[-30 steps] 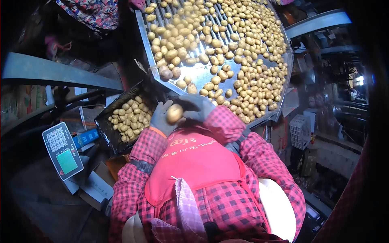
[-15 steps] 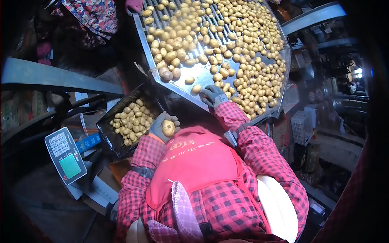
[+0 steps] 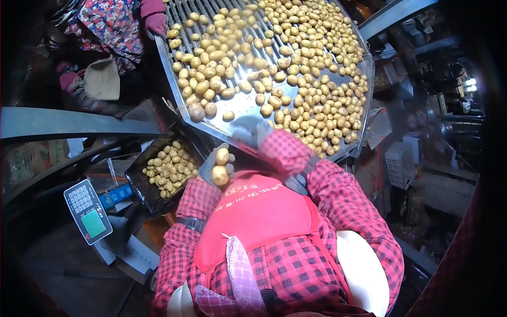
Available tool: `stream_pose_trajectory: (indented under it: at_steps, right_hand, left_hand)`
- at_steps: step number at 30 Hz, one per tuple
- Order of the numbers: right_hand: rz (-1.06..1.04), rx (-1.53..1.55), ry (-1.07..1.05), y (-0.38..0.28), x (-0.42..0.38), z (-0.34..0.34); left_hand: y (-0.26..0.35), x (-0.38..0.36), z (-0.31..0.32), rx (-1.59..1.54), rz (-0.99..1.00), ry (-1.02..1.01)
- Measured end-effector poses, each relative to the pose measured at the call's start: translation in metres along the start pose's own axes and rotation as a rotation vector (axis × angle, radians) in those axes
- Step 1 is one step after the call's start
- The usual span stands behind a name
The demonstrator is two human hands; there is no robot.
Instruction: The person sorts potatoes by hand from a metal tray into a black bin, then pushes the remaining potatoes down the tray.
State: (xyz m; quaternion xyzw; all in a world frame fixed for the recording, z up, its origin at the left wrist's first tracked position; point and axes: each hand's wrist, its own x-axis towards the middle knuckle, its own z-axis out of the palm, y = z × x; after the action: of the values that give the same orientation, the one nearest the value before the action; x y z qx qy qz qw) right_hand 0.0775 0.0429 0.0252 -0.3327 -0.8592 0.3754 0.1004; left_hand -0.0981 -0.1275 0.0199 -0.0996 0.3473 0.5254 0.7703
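My left hand (image 3: 208, 165), in a grey glove, holds two potatoes (image 3: 220, 175) one above the other, beside a black-lined crate (image 3: 138, 185). That crate contains a heap of smaller-looking potatoes (image 3: 168, 168). My right hand (image 3: 252, 132), gloved too, is smeared by motion over the near edge of the metal sorting table (image 3: 240, 105); whether its fingers hold anything does not show. A single potato (image 3: 228, 115) lies just beyond it on the bare metal. Many more potatoes (image 3: 317, 100) cover the table, thickest on the right.
Left of the crate stands a scale display (image 3: 88, 212) with a keypad and green screen. A blue-grey metal beam (image 3: 79, 121) crosses the left side. At the table's far left is another person's pink-gloved hand (image 3: 156, 24). A white plastic basket (image 3: 399, 165) stands at right.
A second potato is now in my left hand. My right hand has moved left along the table edge. The other person's glove and a pale scoop-like object show more at upper left.
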Motion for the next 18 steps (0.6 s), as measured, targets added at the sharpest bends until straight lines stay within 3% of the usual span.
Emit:
stream_pose_trajectory:
  at_steps: [2, 4, 6, 7, 10, 11, 14, 15, 16, 17, 18]
  right_hand:
    - [0.026, -0.111, 0.127, 0.063, 0.038, 0.010]
    - [-0.023, -0.276, 0.216, 0.069, 0.067, -0.014]
    - [-0.009, -0.437, 0.146, 0.078, 0.097, -0.015]
    - [0.085, -0.438, -0.030, 0.074, 0.107, -0.019]
    - [0.144, -0.610, -0.136, 0.062, 0.119, -0.017]
    - [0.265, -0.568, -0.210, 0.071, 0.134, -0.013]
    - [0.281, -0.378, -0.417, 0.089, 0.164, -0.031]
    - [0.204, -0.362, -0.075, 0.103, 0.156, -0.031]
    - [0.215, -0.359, -0.001, 0.069, 0.144, -0.071]
    - [0.238, -0.382, 0.254, 0.090, 0.148, -0.069]
    - [0.407, -0.463, 0.225, 0.093, 0.156, -0.082]
  left_hand:
    - [0.000, -0.003, -0.008, -0.054, 0.063, 0.005]
    - [0.000, -0.005, -0.029, -0.044, 0.168, 0.159]
    - [0.004, -0.019, -0.033, -0.002, 0.306, 0.437]
    - [0.001, -0.019, -0.070, 0.002, 0.362, 0.480]
    - [0.009, -0.040, -0.085, -0.036, 0.386, 0.628]
    - [0.011, -0.044, -0.091, -0.054, 0.394, 0.674]
    - [0.015, -0.049, -0.115, -0.088, 0.427, 0.783]
    - [0.016, -0.051, -0.120, -0.086, 0.453, 0.804]
    - [0.014, -0.052, -0.123, -0.085, 0.478, 0.825]
    - [0.012, -0.057, -0.116, -0.045, 0.506, 0.786]
    - [0.009, -0.059, -0.118, -0.090, 0.488, 0.804]
